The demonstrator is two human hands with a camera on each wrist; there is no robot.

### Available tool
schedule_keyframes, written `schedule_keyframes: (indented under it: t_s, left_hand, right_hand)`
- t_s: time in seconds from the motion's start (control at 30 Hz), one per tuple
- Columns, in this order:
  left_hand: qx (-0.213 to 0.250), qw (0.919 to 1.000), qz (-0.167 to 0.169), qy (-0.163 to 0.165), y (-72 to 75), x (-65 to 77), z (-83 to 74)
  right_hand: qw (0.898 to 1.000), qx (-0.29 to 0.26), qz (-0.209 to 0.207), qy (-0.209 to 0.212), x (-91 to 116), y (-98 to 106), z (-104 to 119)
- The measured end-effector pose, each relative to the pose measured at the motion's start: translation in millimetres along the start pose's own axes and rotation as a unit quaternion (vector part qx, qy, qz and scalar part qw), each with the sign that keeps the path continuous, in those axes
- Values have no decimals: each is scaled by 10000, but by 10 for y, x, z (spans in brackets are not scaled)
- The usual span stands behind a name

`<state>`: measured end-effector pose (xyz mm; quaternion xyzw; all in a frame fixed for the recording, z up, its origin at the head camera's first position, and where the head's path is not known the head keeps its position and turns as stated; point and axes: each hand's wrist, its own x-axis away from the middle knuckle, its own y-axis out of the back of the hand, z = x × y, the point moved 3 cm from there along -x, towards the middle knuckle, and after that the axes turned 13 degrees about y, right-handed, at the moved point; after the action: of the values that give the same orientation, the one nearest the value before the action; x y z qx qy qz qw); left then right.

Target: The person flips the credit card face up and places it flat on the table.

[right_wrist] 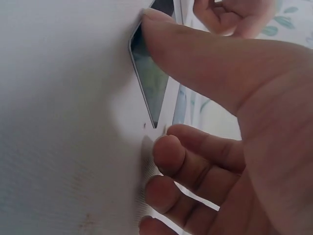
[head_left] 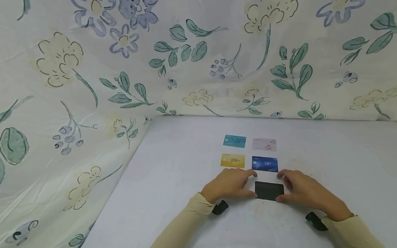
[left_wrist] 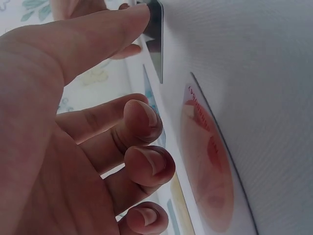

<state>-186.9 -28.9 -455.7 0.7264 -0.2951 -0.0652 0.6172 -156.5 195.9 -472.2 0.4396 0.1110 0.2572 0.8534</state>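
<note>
My left hand [head_left: 230, 184] and right hand [head_left: 303, 191] bracket the black card [head_left: 269, 190] flat on the surface [head_left: 168, 196] — thumbs touching its near corners, fingers loosely curled — at six o'clock of the blue card [head_left: 264, 164], squaring it with the grid.

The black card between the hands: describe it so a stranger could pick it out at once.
On the white table, four cards lie in a two-by-two block. Just nearer the person, between the left hand and the right hand, lies the black card. Both thumbs touch its ends, and it alone is plain dark; the others are coloured.
</note>
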Motion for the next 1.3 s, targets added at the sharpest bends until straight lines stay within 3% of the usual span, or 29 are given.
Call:
schedule_keyframes:
  t_s: [0.53,1.3]
  left_hand:
    - [-254,9996,-67,79,-21,-2,-29]
    - [-6,9999,74,96,-71,-6,-27]
  right_hand:
    - [10000,-79,54,-5,23,24,-16]
    - [9992,-351,-79,145,17,0,-35]
